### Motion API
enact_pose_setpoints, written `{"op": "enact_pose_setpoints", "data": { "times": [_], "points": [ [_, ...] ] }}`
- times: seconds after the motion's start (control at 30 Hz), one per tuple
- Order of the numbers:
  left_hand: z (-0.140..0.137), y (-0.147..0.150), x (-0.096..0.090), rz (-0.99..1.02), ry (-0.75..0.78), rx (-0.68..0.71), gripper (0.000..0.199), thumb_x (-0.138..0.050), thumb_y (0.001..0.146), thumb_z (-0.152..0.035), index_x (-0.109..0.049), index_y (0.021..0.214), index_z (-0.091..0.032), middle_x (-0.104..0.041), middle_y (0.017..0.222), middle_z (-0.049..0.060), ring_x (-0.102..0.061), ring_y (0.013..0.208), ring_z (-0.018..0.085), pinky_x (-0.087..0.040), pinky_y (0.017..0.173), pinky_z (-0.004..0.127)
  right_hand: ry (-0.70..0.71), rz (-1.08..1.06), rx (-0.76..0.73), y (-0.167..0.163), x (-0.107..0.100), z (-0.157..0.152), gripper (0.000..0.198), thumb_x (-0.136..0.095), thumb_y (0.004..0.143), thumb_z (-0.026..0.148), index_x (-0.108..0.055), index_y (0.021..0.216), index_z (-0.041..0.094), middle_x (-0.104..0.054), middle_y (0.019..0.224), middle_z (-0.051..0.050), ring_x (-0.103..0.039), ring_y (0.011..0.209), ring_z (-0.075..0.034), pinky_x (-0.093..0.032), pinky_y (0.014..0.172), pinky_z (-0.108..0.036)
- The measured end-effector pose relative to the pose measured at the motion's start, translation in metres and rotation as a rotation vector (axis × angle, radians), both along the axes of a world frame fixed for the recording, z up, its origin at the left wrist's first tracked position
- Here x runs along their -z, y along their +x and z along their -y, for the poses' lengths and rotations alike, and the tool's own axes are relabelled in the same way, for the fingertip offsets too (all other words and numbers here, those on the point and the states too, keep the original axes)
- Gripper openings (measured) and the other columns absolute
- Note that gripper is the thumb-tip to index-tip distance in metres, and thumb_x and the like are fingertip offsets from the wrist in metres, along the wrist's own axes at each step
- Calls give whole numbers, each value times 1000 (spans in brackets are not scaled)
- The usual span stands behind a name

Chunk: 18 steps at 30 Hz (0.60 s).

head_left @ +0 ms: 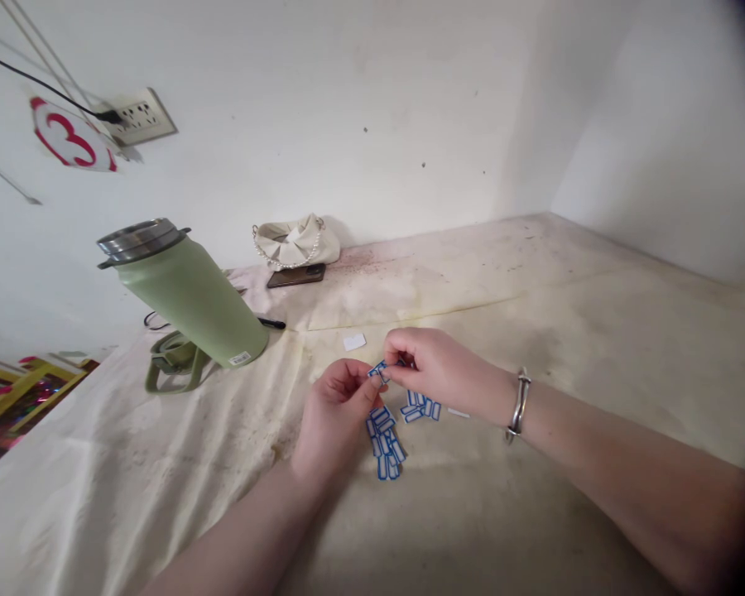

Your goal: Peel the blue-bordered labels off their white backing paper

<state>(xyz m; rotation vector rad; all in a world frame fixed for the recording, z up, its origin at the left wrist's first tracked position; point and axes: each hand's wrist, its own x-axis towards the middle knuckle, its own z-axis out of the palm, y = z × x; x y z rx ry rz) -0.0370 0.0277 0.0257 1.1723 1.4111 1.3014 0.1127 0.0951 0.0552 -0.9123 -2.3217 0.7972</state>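
Observation:
Both hands meet over the middle of the table. My left hand (338, 406) pinches a small blue-edged white label (378, 372) between thumb and fingers. The thumb and forefinger of my right hand (431, 368) close on the right end of the same label. Just below the hands lies a loose cluster of similar labels (385, 443), overlapping one another. To its right is a smaller group of these labels (420, 406), partly under my right hand. Fine detail on the pieces is too small to read.
A white slip (354, 341) lies beyond my hands, and another white piece (458, 412) beside my right wrist. At the left stand a green tumbler (192, 298) and its lid (175, 362). A phone (296, 276) and a white handbag (298, 242) rest near the wall. Cloth (534, 497) covers the table.

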Motion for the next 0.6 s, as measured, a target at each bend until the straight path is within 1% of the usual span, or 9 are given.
{"op": "enact_pose_setpoints", "data": {
  "times": [0.23, 0.6],
  "points": [
    [0, 0, -3, -59, -6, -25, 14, -62, 76, -30, -58, 76, -16, -62, 62, 0, -55, 55, 10, -42, 51, 19, 1, -12, 9, -1, 1, 1, 13, -58, 76, 15, -49, 66, 18, -50, 61, 5, -44, 55, -8, -31, 52, -20],
    [1, 0, -4, -37, -4, -40, 15, -63, 75, -30, -58, 74, -16, -62, 60, 0, -55, 55, 11, -42, 51, 20, -15, -13, 1, -1, 0, 2, 13, -57, 75, 15, -49, 66, 18, -50, 59, 5, -43, 53, -7, -30, 50, -20]
  ]
}}
